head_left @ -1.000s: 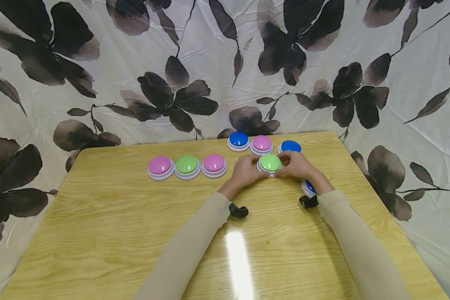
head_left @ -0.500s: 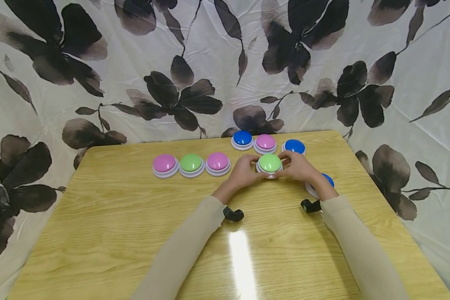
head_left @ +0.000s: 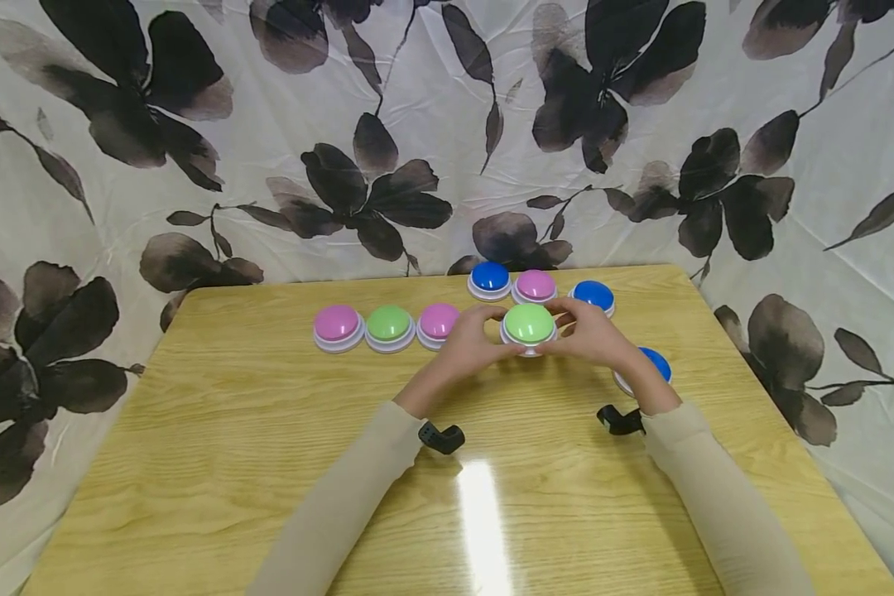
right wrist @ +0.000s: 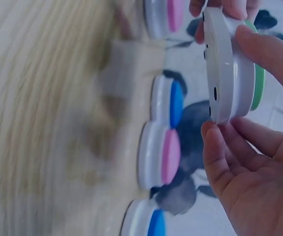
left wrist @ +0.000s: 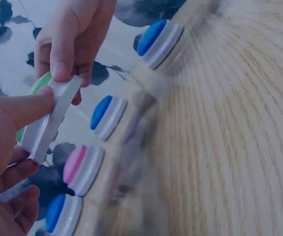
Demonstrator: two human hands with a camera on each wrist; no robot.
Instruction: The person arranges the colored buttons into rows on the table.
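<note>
A green push button [head_left: 530, 324] with a white base is held up off the table between both hands. My left hand [head_left: 471, 343] pinches its left side, thumb in front. On the other side my right hand [head_left: 590, 333] grips the base between thumb and fingers. The right wrist view shows the white underside of the green push button [right wrist: 235, 69] with small dark feet. In the left wrist view, the thumbs of the left hand [left wrist: 13, 142] and right hand [left wrist: 72, 44] both press on it.
On the wooden table [head_left: 268, 430], a pink button [head_left: 337, 324], a green button [head_left: 389, 324] and another pink button [head_left: 437, 321] line up at left. Behind stand a blue button [head_left: 489, 277], a pink button [head_left: 535, 285] and a blue button [head_left: 593, 295]. Another blue button [head_left: 654, 364] is beside the right wrist.
The held green button has come slightly nearer and higher, looking larger, with both hands moving along. The view has shifted, so the table's buttons appear further right.
</note>
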